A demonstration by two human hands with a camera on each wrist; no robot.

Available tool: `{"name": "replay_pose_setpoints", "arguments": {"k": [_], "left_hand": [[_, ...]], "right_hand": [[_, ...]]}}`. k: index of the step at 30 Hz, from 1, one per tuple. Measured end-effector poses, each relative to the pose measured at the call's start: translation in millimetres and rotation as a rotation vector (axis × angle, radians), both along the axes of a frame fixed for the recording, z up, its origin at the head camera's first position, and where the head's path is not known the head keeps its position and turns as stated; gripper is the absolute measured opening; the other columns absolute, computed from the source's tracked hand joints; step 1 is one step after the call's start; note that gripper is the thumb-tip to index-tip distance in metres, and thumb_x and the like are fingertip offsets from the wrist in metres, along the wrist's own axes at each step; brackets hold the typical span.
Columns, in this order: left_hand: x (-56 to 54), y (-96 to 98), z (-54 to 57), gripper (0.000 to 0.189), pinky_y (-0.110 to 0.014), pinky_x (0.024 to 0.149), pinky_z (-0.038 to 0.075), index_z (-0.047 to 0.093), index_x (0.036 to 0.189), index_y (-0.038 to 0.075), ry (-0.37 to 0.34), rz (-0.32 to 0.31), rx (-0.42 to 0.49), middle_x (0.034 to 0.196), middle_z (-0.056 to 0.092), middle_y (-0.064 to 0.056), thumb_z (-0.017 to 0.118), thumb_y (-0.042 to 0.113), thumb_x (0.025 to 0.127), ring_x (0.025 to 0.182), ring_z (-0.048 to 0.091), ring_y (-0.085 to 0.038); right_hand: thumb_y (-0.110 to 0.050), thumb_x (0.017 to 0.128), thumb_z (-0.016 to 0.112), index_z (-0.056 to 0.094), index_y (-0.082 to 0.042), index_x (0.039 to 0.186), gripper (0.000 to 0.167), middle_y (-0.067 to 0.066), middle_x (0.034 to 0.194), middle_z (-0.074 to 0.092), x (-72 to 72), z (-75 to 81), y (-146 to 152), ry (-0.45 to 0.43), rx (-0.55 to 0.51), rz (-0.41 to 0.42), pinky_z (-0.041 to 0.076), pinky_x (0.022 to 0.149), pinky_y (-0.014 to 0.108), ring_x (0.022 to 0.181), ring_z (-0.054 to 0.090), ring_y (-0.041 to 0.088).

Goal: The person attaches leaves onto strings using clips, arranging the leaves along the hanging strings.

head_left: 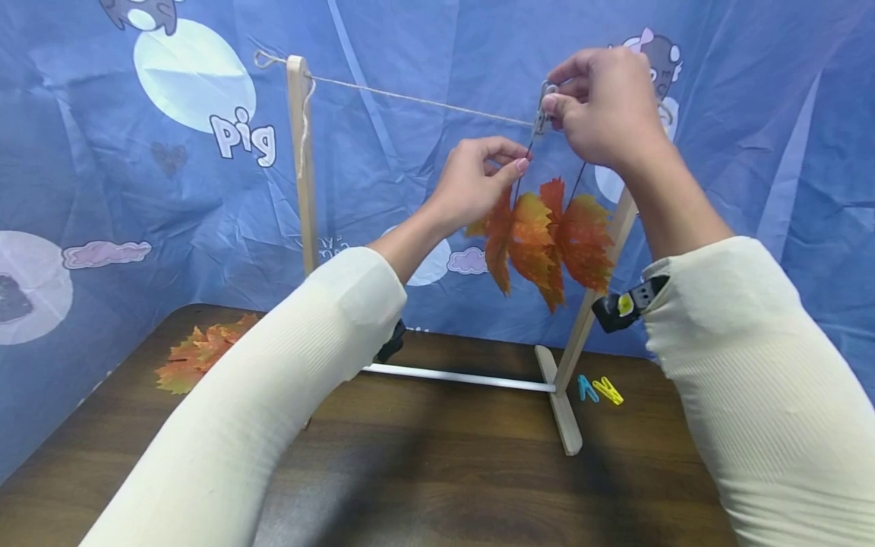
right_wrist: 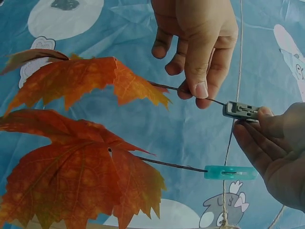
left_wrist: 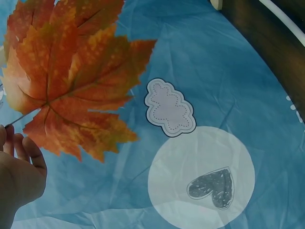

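My left hand point(head_left: 472, 182) pinches the thin dark stem of an orange maple leaf point(head_left: 529, 235) between thumb and forefinger. In my right hand point(head_left: 611, 106) is a grey clothespin point(right_wrist: 238, 110), gripped at the string point(head_left: 410, 99); the stem's tip reaches its jaws. Beside it, a second orange leaf point(right_wrist: 71, 176) hangs by its stem from a teal clothespin point(right_wrist: 231, 172) on the same string. Seen from the left wrist, leaves point(left_wrist: 71, 90) spread out in front of the left fingertips.
A wooden stand has a left post point(head_left: 301, 159), a right post point(head_left: 581, 334) and a white bottom rod point(head_left: 458, 377). More maple leaves point(head_left: 198, 353) lie at the table's left, partly behind the left sleeve. Blue point(head_left: 587, 388) and yellow point(head_left: 608, 390) clothespins lie by the right foot.
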State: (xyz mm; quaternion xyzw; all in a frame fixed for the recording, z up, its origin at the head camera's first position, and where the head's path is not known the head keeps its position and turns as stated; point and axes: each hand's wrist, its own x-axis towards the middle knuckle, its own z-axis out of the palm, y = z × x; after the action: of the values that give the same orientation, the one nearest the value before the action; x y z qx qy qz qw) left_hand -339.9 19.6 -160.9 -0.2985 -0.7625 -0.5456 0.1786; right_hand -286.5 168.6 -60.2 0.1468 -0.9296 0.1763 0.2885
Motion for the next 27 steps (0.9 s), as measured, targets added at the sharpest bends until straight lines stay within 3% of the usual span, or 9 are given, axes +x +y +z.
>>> {"name": "replay_pose_setpoints", "arguments": {"k": [9,16,27], "left_hand": [[3.7,0.3,4.2,0.025,-0.028,0.075,0.050,0.073,0.121,0.010,-0.008,0.025,0.020,0.111,0.074,0.000,0.063,0.024,0.103,0.094,0.068,-0.014],[5.1,3.1,6.4,0.025,-0.027,0.074,0.050,0.073,0.120,0.009,-0.011,0.044,0.027,0.108,0.074,0.000,0.064,0.025,0.103,0.091,0.067,-0.014],[3.8,6.4,6.6,0.023,-0.026,0.077,0.052,0.073,0.117,0.006,-0.022,0.034,0.050,0.110,0.074,-0.002,0.065,0.023,0.102,0.095,0.069,-0.014]], "right_hand": [[-0.022,0.106,0.056,0.063,-0.005,0.137,0.036,0.011,0.122,0.073,0.3,-0.1,0.1,-0.020,0.008,0.002,0.051,0.086,0.032,0.104,0.071,0.024],[-0.024,0.106,0.056,0.063,-0.005,0.137,0.037,0.010,0.123,0.073,0.1,0.0,2.7,-0.034,0.003,0.003,0.045,0.074,0.022,0.103,0.071,0.023],[-0.023,0.107,0.056,0.060,-0.004,0.141,0.039,0.012,0.128,0.070,1.2,1.0,3.7,-0.107,-0.025,0.018,0.049,0.071,0.019,0.108,0.072,0.024]]}}
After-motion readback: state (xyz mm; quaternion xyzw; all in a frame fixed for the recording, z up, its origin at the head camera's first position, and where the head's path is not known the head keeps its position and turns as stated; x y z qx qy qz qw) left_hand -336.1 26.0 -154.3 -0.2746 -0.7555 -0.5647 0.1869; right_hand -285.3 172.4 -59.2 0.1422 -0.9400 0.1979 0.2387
